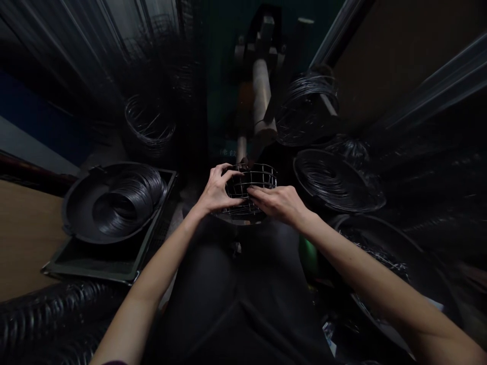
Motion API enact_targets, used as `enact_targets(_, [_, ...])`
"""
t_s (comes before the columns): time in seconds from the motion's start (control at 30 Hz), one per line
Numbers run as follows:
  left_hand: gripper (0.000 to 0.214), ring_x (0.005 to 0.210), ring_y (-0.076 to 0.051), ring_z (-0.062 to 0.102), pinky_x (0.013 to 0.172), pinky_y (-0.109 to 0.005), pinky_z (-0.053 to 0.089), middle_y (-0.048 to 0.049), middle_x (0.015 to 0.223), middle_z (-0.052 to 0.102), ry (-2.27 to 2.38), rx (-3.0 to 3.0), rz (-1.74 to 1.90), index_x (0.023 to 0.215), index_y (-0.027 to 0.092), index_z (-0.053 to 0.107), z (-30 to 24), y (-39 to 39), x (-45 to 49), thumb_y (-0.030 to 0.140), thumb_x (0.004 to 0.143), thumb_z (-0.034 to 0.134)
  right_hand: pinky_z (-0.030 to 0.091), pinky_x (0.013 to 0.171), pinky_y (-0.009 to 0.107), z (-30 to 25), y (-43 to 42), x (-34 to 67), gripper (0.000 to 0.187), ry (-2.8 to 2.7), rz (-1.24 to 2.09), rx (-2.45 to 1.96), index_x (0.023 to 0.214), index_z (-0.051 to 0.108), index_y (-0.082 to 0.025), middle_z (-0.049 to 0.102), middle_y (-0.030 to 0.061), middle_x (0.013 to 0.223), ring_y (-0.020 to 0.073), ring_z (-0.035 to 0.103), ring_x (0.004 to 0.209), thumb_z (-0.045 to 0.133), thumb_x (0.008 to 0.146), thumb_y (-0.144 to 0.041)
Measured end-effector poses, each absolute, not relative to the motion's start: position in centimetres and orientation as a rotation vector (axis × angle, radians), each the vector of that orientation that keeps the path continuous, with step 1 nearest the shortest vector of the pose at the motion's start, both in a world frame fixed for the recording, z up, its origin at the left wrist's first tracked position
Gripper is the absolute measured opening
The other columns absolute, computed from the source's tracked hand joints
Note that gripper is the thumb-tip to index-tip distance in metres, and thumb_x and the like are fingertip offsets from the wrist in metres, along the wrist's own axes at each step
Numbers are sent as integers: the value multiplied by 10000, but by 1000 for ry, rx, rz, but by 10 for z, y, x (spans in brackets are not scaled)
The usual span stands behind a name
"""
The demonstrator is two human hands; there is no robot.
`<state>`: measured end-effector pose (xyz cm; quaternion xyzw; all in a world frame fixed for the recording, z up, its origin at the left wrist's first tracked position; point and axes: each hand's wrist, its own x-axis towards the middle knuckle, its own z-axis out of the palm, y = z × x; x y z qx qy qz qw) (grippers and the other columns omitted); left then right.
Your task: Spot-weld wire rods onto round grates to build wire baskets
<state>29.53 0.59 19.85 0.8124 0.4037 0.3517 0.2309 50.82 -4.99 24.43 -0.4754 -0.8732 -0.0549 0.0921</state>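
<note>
A small round wire cage [254, 183] of thin metal rings and ribs sits in front of me at centre, just below a machine's pale cylindrical shaft [262, 96]. My left hand [217, 190] curls its fingers over the cage's left rim and grips it. From the right, my right hand [279, 202] lies against the cage's front with its fingers pressed on the wires. Both forearms reach in from the bottom of the view.
A dark round pan holding a coil of wire rings [127, 200] rests in a tray [114, 263] at left. More stacks of wire rings [335, 180] lie at right and behind [150, 121]. Wooden surface [23, 238] at far left. The scene is dim.
</note>
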Motion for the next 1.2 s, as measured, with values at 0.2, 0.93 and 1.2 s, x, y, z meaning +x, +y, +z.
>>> enact_targets(0.2, [672, 1278, -336, 437, 1103, -532, 395, -94, 1334, 452, 1102, 2224, 960, 1181, 263, 617, 203, 15, 294, 345, 565, 873, 309, 491, 261, 248, -42, 507, 300, -2598, -152, -1447, 1133, 705, -270, 739, 20, 1097, 151, 673, 671, 462, 966, -326])
enact_targets(0.93, [637, 1158, -302, 513, 1043, -471, 425, -67, 1158, 564, 1102, 2217, 893, 1092, 217, 617, 214, 59, 296, 377, 536, 884, 371, 573, 239, 230, -24, 510, 167, -2137, -82, -1595, 964, 695, -226, 636, 53, 980, 147, 580, 768, 557, 943, -317])
enact_targets(1.2, [673, 1110, -292, 557, 1016, -464, 456, -79, 1155, 568, 1127, 2128, 873, 1101, 188, 622, 218, 89, 298, 338, 502, 888, 401, 637, 257, 228, 6, 503, 99, -1915, 43, -1635, 920, 683, -199, 593, 48, 926, 165, 566, 798, 636, 891, -282])
